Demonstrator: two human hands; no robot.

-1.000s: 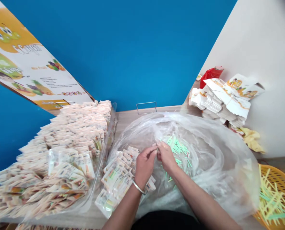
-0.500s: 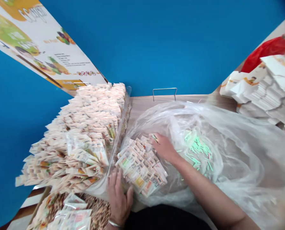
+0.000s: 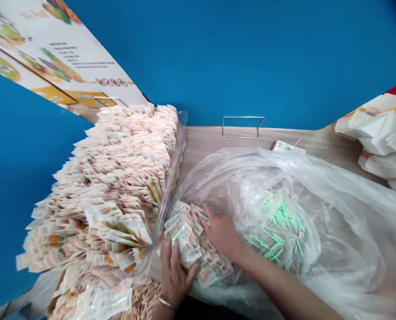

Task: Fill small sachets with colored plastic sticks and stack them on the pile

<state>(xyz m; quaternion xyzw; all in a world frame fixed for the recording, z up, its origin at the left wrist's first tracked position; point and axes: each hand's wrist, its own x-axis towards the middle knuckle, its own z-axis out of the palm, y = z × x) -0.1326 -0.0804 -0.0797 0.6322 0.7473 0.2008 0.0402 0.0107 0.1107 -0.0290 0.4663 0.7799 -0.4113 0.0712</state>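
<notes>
My left hand [image 3: 177, 271] rests at the near-left edge of a small pile of printed flat packets [image 3: 186, 242]. Its fingers touch the packets, with the thumb spread away from them. Across the pile, my right hand [image 3: 221, 231] is closed, and the tip of a short green straw [image 3: 204, 218] shows at its fingertips. Some packets are hidden beneath that hand. Many loose green straws [image 3: 284, 218], with a few pink ones among them, lie on a clear plastic bag [image 3: 311, 195] right of my right forearm.
A large stack of printed packets [image 3: 124, 160] leans at the left, a plastic sheet along its side. More packets [image 3: 101, 302] stand in a box below. A wire handle [image 3: 241, 137] rises at the table's back edge. White folded cartons [image 3: 384, 129] lie at the right.
My left hand has moved from beside the pile onto its near edge. My right hand has come nearer over the packets. The view has shifted, bringing a small printed carton into sight at the back.
</notes>
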